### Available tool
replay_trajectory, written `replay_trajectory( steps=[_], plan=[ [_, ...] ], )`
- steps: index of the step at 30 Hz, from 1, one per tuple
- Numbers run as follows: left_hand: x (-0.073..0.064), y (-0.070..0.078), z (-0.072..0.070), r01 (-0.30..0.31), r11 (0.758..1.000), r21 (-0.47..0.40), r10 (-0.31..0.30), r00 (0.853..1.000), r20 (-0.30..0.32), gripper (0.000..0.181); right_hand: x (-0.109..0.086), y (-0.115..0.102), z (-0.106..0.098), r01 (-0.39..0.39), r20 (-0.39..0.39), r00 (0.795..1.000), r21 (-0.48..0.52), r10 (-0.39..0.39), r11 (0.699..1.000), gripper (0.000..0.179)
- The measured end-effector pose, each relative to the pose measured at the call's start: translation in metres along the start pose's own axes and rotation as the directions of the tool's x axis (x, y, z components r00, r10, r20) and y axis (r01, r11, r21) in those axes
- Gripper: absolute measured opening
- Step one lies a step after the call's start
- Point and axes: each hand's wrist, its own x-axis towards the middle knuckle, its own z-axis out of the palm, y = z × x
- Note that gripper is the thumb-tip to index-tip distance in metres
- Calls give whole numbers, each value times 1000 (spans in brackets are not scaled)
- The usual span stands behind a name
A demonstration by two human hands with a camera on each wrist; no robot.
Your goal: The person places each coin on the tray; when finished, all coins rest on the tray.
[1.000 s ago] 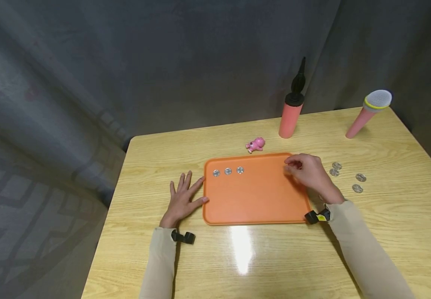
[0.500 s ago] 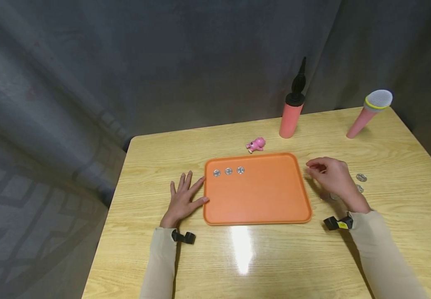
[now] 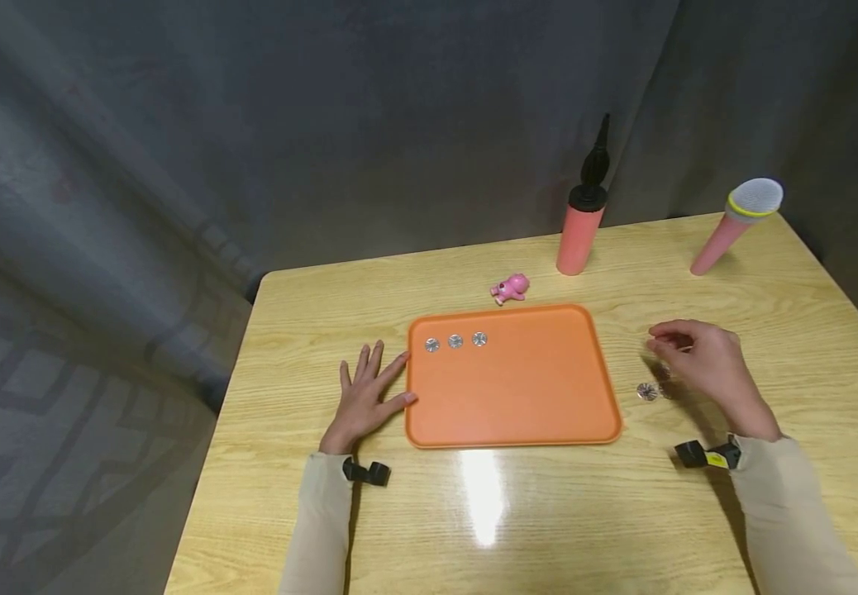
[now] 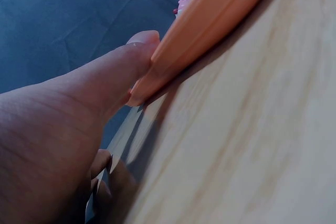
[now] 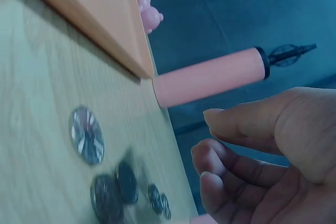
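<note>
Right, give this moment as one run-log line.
left hand: touching orange tray | right hand: nothing visibly held, near loose silver discs | on tray: three discs in a row

Flat on the wood-grain table (image 3: 563, 521), a rectangular, low-rimmed orange tray (image 3: 514, 397) with three round silvery discs (image 3: 455, 340) in a spaced row toward its far left corner, and more shiny discs (image 3: 647, 392) loose near its right side.

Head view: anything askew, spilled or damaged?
The pink figurine behind the orange tray looks toppled: it lies down, while the pump and microphone stand on end. I see nothing spilled or damaged.
</note>
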Motion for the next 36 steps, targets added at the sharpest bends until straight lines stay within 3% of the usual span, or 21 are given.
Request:
replay_trajectory(
  steps=[20, 36],
  plan=[
    [0, 2, -1, -6, 1000, 7, 6, 1000, -11, 73, -24, 48, -37, -173, -68, 983, -45, 170, 984, 21],
    [0, 2, -1, 2, 1000, 5, -2, 1000, -10, 73, -29, 73, -43, -286, -73, 957, -83, 280, 955, 31]
  ],
)
